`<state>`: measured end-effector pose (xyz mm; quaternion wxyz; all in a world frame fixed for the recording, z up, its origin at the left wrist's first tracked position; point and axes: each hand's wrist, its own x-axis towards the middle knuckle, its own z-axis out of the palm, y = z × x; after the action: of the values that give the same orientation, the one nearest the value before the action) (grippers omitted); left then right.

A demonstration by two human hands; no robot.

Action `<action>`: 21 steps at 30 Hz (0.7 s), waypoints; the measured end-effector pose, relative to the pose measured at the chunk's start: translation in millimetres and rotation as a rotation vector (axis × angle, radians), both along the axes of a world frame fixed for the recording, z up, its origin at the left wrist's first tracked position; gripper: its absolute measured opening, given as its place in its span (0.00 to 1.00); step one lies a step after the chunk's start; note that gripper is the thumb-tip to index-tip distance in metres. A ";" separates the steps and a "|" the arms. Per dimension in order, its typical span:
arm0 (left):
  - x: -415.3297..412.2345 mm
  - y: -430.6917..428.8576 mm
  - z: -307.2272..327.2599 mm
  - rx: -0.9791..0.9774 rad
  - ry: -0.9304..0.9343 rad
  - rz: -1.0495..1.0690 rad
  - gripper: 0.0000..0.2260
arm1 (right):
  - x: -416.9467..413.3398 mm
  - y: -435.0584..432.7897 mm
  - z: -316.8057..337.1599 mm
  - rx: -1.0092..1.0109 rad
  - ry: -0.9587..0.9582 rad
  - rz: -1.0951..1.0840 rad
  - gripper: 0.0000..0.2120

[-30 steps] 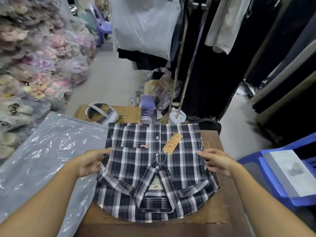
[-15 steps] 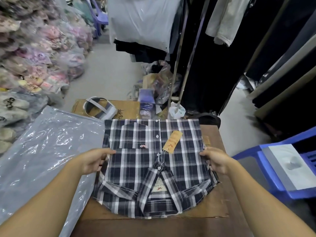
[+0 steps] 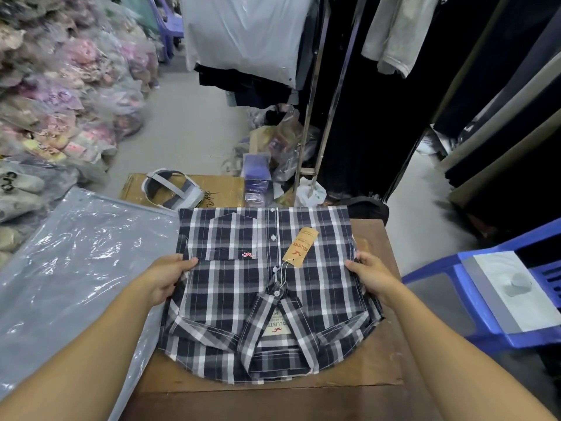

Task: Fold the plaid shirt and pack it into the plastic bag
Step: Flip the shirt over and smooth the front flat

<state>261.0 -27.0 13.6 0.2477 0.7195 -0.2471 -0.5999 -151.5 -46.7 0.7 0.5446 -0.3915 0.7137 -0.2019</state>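
While the folded plaid shirt [image 3: 267, 287] lies collar toward you across the brown tabletop [image 3: 382, 354], your left hand [image 3: 168, 276] and right hand [image 3: 368, 273] pinch its side edges; the plastic bag [image 3: 73, 262] spreads beyond the left edge.

The folded plaid shirt [image 3: 267, 293] lies on the table [image 3: 382, 354], collar nearest the person. The plastic bag [image 3: 76, 268] spreads to its left, a chair [image 3: 485, 299] stands right, a cardboard box [image 3: 224, 189] behind.
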 end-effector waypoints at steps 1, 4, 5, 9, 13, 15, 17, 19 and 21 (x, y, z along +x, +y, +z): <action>-0.9 1.0 2.0 0.010 -0.047 -0.019 0.05 | -0.6 -1.5 -0.8 0.018 0.026 0.018 0.07; 8.3 -3.9 5.9 0.130 -0.113 -0.164 0.06 | -8.1 -4.0 7.9 0.216 0.079 0.177 0.13; 13.5 -5.1 9.2 0.189 -0.104 -0.233 0.08 | -12.2 -3.3 11.8 0.319 0.097 0.269 0.15; 23.3 -9.6 25.6 0.315 -0.090 -0.346 0.14 | -24.6 -1.9 28.9 0.491 0.033 0.336 0.18; 16.5 -33.8 24.6 0.119 -0.260 -0.103 0.20 | -23.4 -23.1 25.4 0.114 0.001 -0.069 0.22; 9.7 -50.0 18.2 0.007 -0.273 0.057 0.18 | -13.9 -35.4 21.4 0.000 0.035 -0.179 0.17; 3.9 -64.3 14.4 -0.043 -0.254 0.181 0.16 | -4.7 -46.3 16.5 -0.030 0.132 -0.188 0.14; 1.1 -75.4 10.6 -0.048 -0.239 0.262 0.17 | -0.2 -55.3 10.9 -0.039 0.225 -0.211 0.19; 0.2 -83.4 6.8 -0.051 -0.253 0.311 0.21 | 1.6 -61.4 5.3 -0.062 0.252 -0.258 0.24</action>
<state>261.3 -110.3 20.4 0.3226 0.8121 -0.1771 -0.4528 -149.8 -108.1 6.1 0.4082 -0.3356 0.8140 -0.2411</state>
